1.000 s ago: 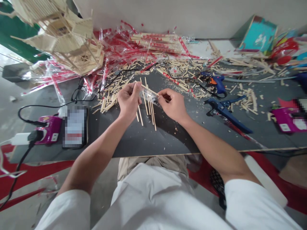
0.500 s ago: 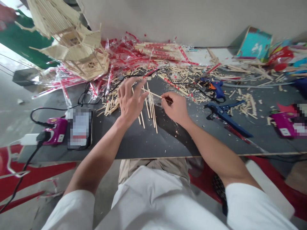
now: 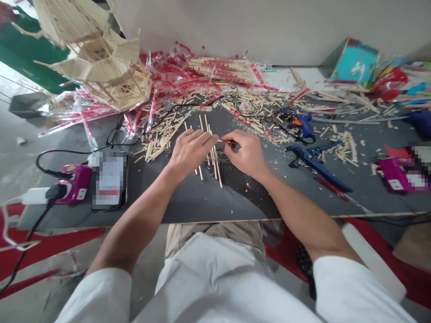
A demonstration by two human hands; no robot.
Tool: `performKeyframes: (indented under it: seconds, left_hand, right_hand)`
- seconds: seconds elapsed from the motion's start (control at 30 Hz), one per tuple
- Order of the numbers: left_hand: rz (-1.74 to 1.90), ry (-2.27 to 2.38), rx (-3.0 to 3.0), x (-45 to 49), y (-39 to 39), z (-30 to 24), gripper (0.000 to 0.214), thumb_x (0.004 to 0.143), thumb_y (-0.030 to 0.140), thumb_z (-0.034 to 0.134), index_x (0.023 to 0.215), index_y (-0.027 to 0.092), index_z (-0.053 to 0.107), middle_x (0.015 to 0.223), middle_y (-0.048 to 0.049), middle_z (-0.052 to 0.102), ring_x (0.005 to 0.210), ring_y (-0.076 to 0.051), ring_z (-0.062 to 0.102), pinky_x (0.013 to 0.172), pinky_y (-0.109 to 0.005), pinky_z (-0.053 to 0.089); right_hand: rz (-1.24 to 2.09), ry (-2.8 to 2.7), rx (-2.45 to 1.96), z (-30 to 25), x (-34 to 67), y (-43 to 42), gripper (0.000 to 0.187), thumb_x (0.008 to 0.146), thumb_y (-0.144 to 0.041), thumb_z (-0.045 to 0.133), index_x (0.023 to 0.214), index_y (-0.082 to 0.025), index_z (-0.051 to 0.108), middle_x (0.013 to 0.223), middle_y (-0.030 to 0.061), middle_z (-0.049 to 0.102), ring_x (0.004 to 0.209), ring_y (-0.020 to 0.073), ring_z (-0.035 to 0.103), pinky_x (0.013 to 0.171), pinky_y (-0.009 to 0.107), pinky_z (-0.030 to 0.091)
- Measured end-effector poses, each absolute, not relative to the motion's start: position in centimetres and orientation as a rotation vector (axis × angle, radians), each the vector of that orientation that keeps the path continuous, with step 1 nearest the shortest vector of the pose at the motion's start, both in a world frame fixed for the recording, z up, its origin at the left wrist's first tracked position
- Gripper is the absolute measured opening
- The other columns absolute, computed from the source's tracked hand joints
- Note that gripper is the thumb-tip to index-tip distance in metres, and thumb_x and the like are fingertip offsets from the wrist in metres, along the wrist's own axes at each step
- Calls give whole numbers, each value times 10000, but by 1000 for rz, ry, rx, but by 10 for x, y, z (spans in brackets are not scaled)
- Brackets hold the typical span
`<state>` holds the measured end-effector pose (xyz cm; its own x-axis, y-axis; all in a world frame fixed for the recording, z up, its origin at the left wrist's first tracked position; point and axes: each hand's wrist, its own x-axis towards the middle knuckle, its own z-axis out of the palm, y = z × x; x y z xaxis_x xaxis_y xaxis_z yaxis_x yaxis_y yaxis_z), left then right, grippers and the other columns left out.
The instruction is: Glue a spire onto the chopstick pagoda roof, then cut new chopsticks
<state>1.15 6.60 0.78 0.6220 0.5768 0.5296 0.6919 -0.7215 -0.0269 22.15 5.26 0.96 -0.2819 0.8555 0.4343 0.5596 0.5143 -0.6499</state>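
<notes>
My right hand (image 3: 247, 152) is closed, with thumb and forefinger pinching a thin wooden stick (image 3: 221, 141). My left hand (image 3: 194, 150) meets it from the other side, fingers pressed together around the same stick. Most of that stick is hidden behind my left fingers. Below both hands, several loose wooden sticks (image 3: 218, 175) lie lengthwise on the dark table (image 3: 188, 204), partly covered by my left hand.
Short stick offcuts (image 3: 161, 139) and red-striped plastic wrappers (image 3: 164, 76) litter the back. A wooden stick-built pagoda model (image 3: 116, 80) stands at the left, beyond a phone (image 3: 110, 179) and purple power strip (image 3: 76, 183). Blue cutters (image 3: 319, 168) and a glue gun (image 3: 305, 124) lie at right.
My left hand has come down and its raised, spread fingers have closed on the stick beside my right fingers. My right hand stays in nearly the same place, still pinching the stick.
</notes>
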Motion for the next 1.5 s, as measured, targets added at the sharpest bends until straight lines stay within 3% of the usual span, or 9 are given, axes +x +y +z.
performKeyframes:
  seconds: [0.67, 0.77, 0.9, 1.03, 1.2, 1.33, 1.5]
  left_hand:
    - [-641, -1014, -2518, 11, 66, 5, 246, 1046, 120, 470, 1111, 192, 696, 842, -47, 703, 793, -216, 640, 670, -374, 377]
    - [-673, -1077, -2542, 10, 68, 0, 208, 1045, 153, 513, 1136, 198, 694, 863, -48, 715, 818, -213, 651, 690, -360, 395]
    - [-767, -1187, -2588, 9, 70, -6, 270, 1048, 134, 482, 1189, 210, 700, 898, -45, 740, 832, -199, 660, 717, -325, 434]
    - [-890, -1241, -2627, 10, 70, -6, 302, 1076, 176, 448, 1203, 204, 720, 916, -51, 770, 827, -183, 678, 706, -300, 459]
    - [-1037, -1335, -2661, 17, 66, -2, 266, 1082, 221, 489, 1165, 185, 739, 932, -42, 794, 826, -169, 696, 671, -271, 469]
    - [-1109, -1232, -2667, 20, 62, 0, 272, 1089, 239, 486, 1123, 181, 749, 890, -40, 787, 802, -166, 692, 652, -276, 463]
    - [-1123, -1156, -2655, 21, 58, 4, 256, 1085, 263, 509, 1152, 188, 744, 855, -38, 770, 781, -162, 679, 673, -284, 481]
  right_hand:
    - [486, -1964, -1153, 5, 221, 56, 183, 940, -191, 580, 952, -194, 762, 818, 27, 700, 700, 155, 627, 712, 316, 483]
    - [464, -2016, -1130, 12, 227, 59, 204, 990, -283, 583, 1056, -203, 759, 913, 49, 743, 787, 187, 678, 791, 356, 531]
    - [281, -1954, -1178, 47, 256, 59, 334, 1002, -389, 601, 1278, -218, 682, 1202, 92, 729, 1084, 232, 695, 1018, 407, 537]
    - [74, -1878, -1460, 78, 305, 43, 342, 1004, -377, 585, 1284, -206, 680, 1264, 118, 694, 1061, 212, 704, 1017, 368, 554]
    - [19, -2072, -1788, 65, 382, 8, 426, 950, -431, 640, 1308, -203, 679, 1388, 129, 660, 1332, 299, 603, 1202, 446, 436]
    - [165, -2279, -2004, 33, 444, -11, 777, 867, -576, 699, 1514, -193, 504, 1557, 153, 526, 1446, 338, 502, 1259, 444, 375]
    - [294, -2423, -2119, 7, 485, -27, 973, 832, -664, 690, 1614, -187, 362, 1685, 153, 341, 1586, 313, 305, 1324, 386, 241]
